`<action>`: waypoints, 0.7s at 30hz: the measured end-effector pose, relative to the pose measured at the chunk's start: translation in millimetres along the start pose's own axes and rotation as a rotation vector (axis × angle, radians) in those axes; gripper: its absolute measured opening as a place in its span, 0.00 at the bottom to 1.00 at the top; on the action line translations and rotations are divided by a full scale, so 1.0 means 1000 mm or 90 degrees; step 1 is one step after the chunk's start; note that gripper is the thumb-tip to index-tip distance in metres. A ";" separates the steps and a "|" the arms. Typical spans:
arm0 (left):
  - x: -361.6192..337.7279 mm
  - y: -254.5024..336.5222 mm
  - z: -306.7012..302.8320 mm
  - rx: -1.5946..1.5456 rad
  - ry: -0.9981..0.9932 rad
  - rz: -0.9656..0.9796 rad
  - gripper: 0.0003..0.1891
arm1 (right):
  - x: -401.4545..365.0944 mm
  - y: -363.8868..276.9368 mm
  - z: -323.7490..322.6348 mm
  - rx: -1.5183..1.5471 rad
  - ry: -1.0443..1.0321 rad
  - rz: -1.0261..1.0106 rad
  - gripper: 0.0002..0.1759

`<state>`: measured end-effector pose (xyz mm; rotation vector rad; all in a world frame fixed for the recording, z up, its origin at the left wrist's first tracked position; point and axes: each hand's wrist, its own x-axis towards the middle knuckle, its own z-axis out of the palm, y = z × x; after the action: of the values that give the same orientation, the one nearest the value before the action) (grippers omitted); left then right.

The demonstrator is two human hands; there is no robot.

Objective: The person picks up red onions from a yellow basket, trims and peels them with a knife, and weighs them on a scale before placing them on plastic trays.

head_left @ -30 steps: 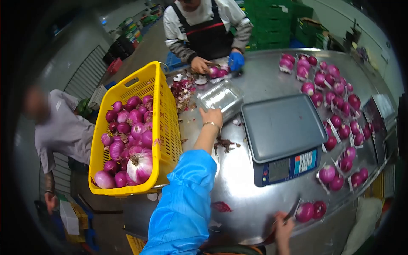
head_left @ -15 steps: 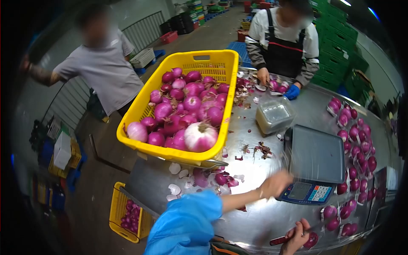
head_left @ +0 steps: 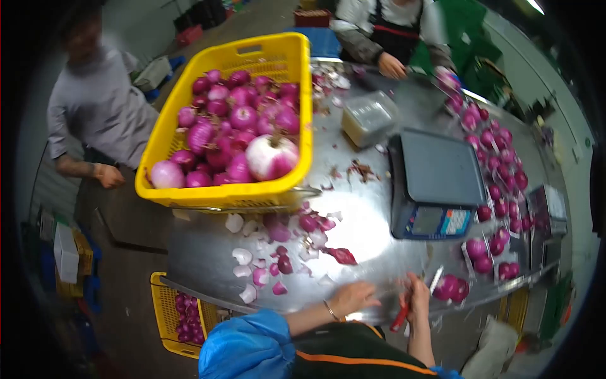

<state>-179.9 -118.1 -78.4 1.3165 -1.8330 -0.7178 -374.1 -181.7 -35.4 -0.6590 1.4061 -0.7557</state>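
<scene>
Low over the front edge of the steel table point(head_left: 208, 265), my left hand point(head_left: 355, 299) has its fingers stretched out with nothing in them. Facing it on the right, my right hand point(head_left: 416, 300) is wrapped round a knife with a red handle point(head_left: 399, 317); its blade is hard to make out. Wrapped red onions point(head_left: 449, 288) lie just right of that hand. Onion skins point(head_left: 278, 227) are scattered up and left of my left hand. A yellow crate point(head_left: 221, 201) full of red onions point(head_left: 243, 118) stands at the upper left of the table.
A scale point(head_left: 439, 170) sits right of centre, beside a clear plastic container point(head_left: 370, 118). More packed onions point(head_left: 505, 164) line the right side. One co-worker point(head_left: 394, 31) is across the table, another person point(head_left: 101, 107) at the left. A second yellow crate point(head_left: 165, 316) is below left.
My left hand has moved from beside the scale back toward the table's front edge. The view has shifted, and the co-worker across now holds onions farther right. The left person's arm is lowered.
</scene>
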 end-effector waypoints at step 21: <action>0.043 0.056 -0.298 0.400 0.433 0.117 0.27 | -0.087 -0.005 0.099 -0.248 -0.187 0.047 0.17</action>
<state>30.5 -145.4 143.0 1.4936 -1.6035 0.4184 -277.1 -119.8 28.0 -0.9711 1.3043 -0.3087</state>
